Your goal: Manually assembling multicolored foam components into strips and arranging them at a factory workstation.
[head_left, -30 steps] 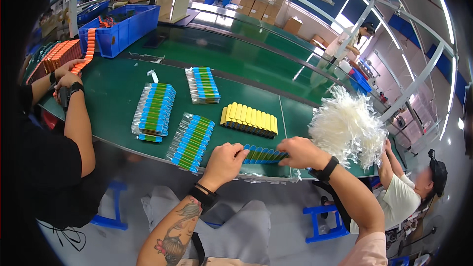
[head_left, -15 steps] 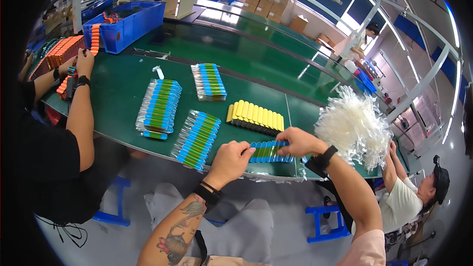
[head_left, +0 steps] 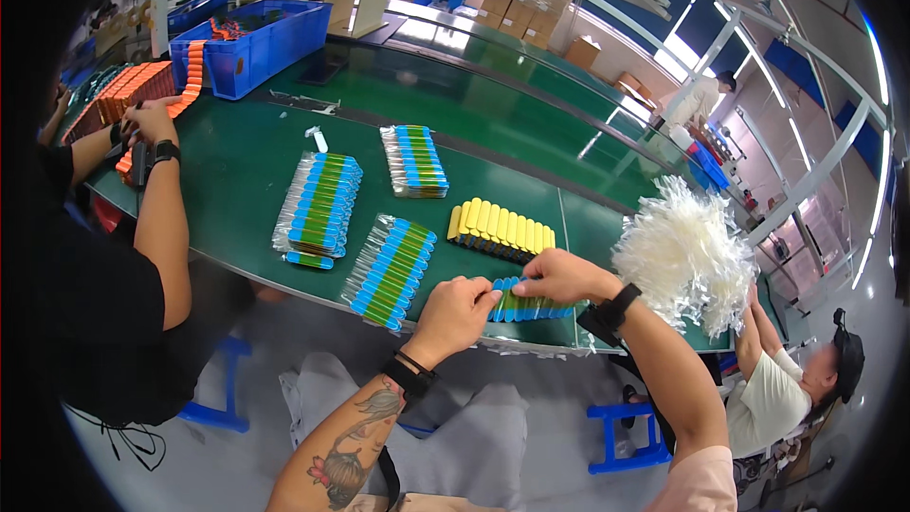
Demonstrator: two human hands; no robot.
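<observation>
Near the table's front edge lies a row of slim blue pieces (head_left: pixel 533 310) with rounded ends and a green band across them. My left hand (head_left: pixel 455 318) pinches the row's left end between thumb and fingers. From the right, my right hand (head_left: pixel 569 277) reaches over it, its fingertips closed on the pieces close to my left thumb. Just behind stands a row of yellow round-ended pieces (head_left: pixel 502 225) with dark undersides. To the left are a blue-and-green bundle in clear sleeves (head_left: pixel 391 270), a taller stack (head_left: pixel 318 204) and a smaller bundle (head_left: pixel 414 161).
A heap of whitish plastic strips (head_left: pixel 684 251) covers the table's right side, with a person's arms (head_left: pixel 754 322) beside it. At left, another person's hands (head_left: pixel 152 123) handle orange pieces by a blue bin (head_left: pixel 251 52). Blue stools (head_left: pixel 626 441) stand below the table edge.
My right hand has shifted left along the row, closer to my left hand. The whole view has swung slightly, and the neighbour's hands at left have lowered a little.
</observation>
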